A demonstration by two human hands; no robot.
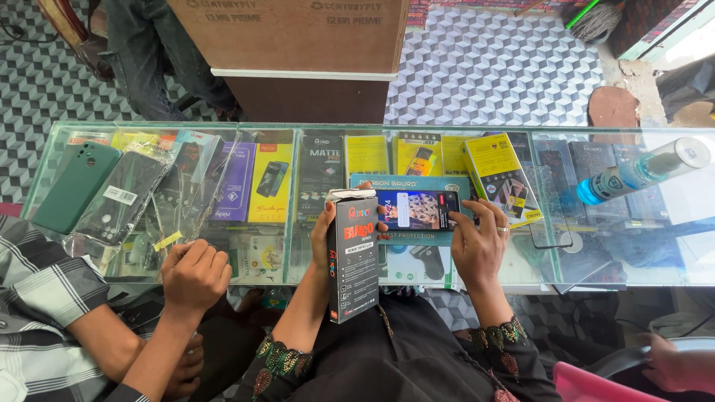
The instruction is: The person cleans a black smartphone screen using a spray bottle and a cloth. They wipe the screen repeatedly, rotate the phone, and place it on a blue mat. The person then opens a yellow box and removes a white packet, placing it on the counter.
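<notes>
Phone (417,209) held level above the glass counter (477,279), screen lit and facing up, over a teal flat pack (406,181) lying on the glass. Right hand (478,242) closed on the phone's right end, fingers wrapped over the edge, a ring on one finger. Left hand (325,231) clasping both the phone's left end and a tall black box (353,255), upright, top flap open, lower end hanging past the counter's near edge. Dark embroidered sleeves (277,357) below both wrists.

Just right of the phone, a yellow pack (497,167) tilted on the glass, with a loose clear sheet (550,216) beside it. Farther right, a spray bottle (642,170) with blue liquid lying on its side. Under the glass, rows of coloured packs (269,182). At the counter's left end, a green case (77,186) and a clear-wrapped dark case (123,195), side by side, touching.

At lower left, another person's fist (196,274) resting on the counter edge, checked sleeve (45,298) behind it. Across the counter, a brown board (290,33) standing on the patterned floor (491,71), and jeans-clad legs (149,52) left of it.
</notes>
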